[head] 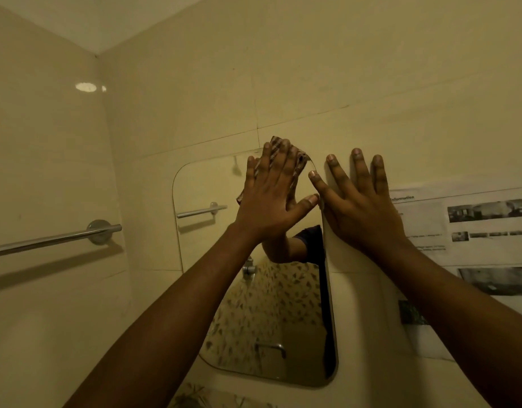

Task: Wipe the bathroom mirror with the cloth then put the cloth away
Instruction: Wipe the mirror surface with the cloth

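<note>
Left grip point(271, 201) flat on cloth point(300, 161) — against mirror point(201, 187), right grip point(362, 207) splayed

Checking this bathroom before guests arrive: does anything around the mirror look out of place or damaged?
Printed paper sheets lie against the wall right of the mirror, which is odd for a bathroom. The mirror shows no crack where visible.

Dim yellowish tiled walls point(312, 69), a chrome towel bar point(54, 238) left, newspaper point(474, 231) taped right.
</note>
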Demonstrator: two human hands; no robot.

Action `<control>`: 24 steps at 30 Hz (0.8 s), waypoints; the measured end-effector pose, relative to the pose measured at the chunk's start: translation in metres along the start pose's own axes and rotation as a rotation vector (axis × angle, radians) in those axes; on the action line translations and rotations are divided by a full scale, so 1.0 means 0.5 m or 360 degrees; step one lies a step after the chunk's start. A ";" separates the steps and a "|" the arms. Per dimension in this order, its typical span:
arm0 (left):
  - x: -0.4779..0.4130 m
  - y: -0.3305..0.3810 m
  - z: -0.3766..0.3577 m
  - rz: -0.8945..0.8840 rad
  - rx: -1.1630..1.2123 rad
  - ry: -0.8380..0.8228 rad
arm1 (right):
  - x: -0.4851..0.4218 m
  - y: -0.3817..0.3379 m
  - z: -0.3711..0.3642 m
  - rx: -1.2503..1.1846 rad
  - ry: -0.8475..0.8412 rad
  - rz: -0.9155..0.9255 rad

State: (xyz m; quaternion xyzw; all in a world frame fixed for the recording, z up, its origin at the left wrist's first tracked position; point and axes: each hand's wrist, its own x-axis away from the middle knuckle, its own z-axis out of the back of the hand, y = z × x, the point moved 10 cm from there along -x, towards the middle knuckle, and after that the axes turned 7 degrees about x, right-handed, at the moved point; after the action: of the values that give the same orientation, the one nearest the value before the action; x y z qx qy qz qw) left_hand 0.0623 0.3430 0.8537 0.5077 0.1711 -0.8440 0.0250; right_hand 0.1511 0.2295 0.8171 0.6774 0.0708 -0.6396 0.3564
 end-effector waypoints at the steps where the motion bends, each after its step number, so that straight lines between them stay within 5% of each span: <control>1: 0.006 0.006 -0.005 -0.0026 -0.0013 -0.0009 | 0.001 0.001 0.001 -0.0009 -0.0006 -0.0012; 6: 0.052 0.041 -0.035 -0.0174 -0.0023 -0.0055 | 0.002 0.017 0.018 -0.0217 0.0082 -0.0195; 24: 0.325 0.110 -0.162 -0.0418 -0.0077 -0.0243 | 0.001 0.002 0.010 -0.0028 0.0004 -0.0022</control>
State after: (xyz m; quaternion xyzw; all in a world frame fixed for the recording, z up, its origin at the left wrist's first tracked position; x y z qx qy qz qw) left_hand 0.0642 0.3379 0.6641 0.4145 0.2540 -0.8718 -0.0606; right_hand 0.1476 0.2255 0.8173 0.6746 0.0816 -0.6406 0.3577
